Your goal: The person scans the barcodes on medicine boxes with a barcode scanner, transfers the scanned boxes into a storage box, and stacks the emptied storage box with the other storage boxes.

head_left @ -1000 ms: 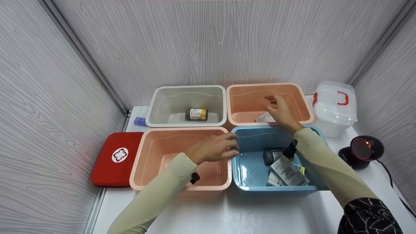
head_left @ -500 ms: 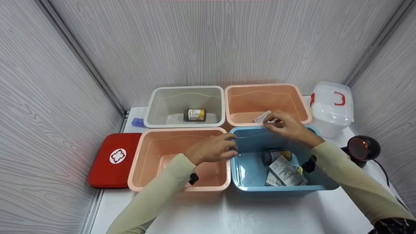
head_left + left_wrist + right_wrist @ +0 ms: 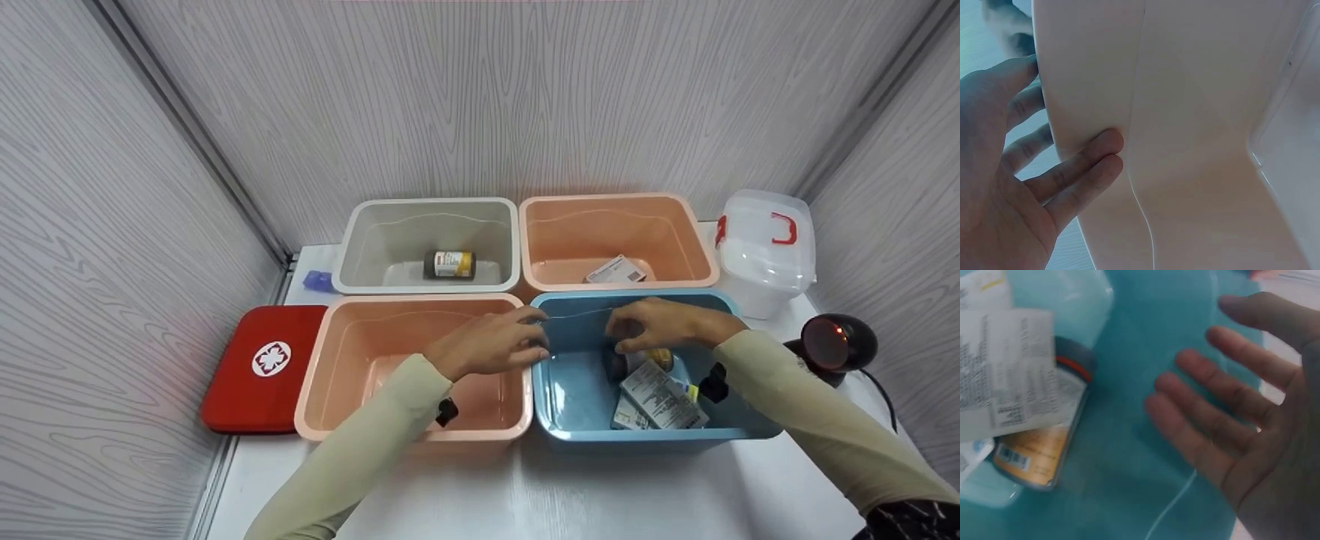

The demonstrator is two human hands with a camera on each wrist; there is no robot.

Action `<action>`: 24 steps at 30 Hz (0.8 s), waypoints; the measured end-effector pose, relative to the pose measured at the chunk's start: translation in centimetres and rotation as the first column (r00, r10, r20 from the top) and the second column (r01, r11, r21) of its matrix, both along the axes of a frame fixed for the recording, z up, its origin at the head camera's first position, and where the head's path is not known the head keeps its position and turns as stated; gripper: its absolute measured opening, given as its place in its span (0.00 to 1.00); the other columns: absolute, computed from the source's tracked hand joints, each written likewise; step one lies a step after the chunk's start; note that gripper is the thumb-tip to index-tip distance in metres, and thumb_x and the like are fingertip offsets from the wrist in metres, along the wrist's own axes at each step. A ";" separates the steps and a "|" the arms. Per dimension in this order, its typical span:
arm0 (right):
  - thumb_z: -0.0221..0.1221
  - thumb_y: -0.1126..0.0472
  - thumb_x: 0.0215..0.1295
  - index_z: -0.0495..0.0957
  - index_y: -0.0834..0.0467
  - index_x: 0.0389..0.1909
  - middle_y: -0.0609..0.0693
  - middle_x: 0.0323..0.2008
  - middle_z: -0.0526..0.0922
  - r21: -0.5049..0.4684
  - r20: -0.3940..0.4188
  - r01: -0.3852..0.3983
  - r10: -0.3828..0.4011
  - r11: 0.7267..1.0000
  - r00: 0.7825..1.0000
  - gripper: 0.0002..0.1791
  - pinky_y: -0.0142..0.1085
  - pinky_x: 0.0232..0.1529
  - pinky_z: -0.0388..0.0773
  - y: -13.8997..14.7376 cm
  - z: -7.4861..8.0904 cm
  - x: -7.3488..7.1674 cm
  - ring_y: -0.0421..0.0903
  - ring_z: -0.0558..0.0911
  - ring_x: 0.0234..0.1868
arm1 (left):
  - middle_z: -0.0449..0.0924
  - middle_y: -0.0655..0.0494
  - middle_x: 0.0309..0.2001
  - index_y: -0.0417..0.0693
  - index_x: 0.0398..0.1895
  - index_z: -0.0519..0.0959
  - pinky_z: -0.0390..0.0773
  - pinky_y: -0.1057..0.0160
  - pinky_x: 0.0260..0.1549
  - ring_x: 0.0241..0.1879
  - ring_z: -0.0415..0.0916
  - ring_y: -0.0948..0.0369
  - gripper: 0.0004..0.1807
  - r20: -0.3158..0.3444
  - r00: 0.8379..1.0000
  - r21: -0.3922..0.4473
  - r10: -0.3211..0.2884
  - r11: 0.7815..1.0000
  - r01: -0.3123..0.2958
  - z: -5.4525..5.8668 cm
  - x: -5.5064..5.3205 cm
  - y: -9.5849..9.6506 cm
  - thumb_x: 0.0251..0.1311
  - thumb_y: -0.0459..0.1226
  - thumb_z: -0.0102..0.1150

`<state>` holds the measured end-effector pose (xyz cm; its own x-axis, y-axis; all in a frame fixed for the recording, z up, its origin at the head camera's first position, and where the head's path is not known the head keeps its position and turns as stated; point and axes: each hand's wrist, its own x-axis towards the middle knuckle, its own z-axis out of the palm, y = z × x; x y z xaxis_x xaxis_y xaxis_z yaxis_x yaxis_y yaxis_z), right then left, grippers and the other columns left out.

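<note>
My right hand point(image 3: 660, 322) hovers within the blue bin point(image 3: 551, 433), fingers relaxed and spread with nothing between them. Below it lie a dark-capped bottle point(image 3: 1039, 453) with an orange label and a white printed medicine box point(image 3: 664, 395) that partly covers it. A second white box point(image 3: 630, 414) sticks out from underneath. My left hand point(image 3: 491, 343) is at the right rim of the front peach bin point(image 3: 319, 375). In the left wrist view, its loosely bent fingers point(image 3: 1086, 166) overlap the bin's edge, and it holds no item.
Behind stand a grey bin point(image 3: 352, 247) with a bottle point(image 3: 452, 264) on its side and a peach bin point(image 3: 694, 240) with a white box point(image 3: 616, 270). A red first-aid case point(image 3: 262, 367) lies left. A clear lidded box point(image 3: 769, 247) and a black scanner point(image 3: 836, 345) stand right.
My right hand has come back from over the rear peach bin and down into the blue bin, uncovering the white box behind. My left hand has stayed in place.
</note>
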<state>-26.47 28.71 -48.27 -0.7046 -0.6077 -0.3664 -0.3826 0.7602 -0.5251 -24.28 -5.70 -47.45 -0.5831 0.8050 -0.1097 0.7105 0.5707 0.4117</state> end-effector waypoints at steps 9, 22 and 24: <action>0.66 0.49 0.76 0.82 0.51 0.68 0.58 0.66 0.84 0.213 0.101 0.011 -0.033 0.977 0.994 0.24 0.52 0.54 0.86 0.5 -2.0 0.2 0.53 0.84 0.57 | 0.66 0.49 0.82 0.58 0.62 0.87 0.80 0.50 0.70 0.67 0.80 0.53 0.18 0.011 1.000 0.006 -0.006 1.000 0.006 0.1 0.0 -0.1 0.84 0.52 0.54; 0.69 0.48 0.72 0.76 0.47 0.77 0.59 0.76 0.75 0.244 0.198 0.046 -0.096 0.969 0.975 0.34 0.69 0.71 0.73 0.2 -1.5 1.4 0.65 0.75 0.73 | 0.67 0.50 0.82 0.58 0.63 0.86 0.80 0.51 0.69 0.66 0.81 0.52 0.18 -0.001 1.000 0.003 -0.002 1.000 0.002 -0.2 -0.1 -0.1 0.84 0.52 0.53; 0.70 0.46 0.72 0.76 0.44 0.77 0.59 0.77 0.74 0.249 0.228 0.067 -0.126 0.966 0.965 0.34 0.74 0.74 0.66 0.2 -1.3 1.8 0.68 0.71 0.78 | 0.67 0.49 0.82 0.58 0.63 0.86 0.81 0.51 0.69 0.66 0.81 0.52 0.18 0.002 1.000 0.009 -0.006 1.000 0.006 -0.2 0.0 -0.1 0.84 0.52 0.53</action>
<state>-24.70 28.95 -49.55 -0.6291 -0.4157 -0.6568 -0.1860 0.9009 -0.3921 -24.33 -5.77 -47.67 -0.5781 0.8093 -0.1041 0.7128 0.5630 0.4183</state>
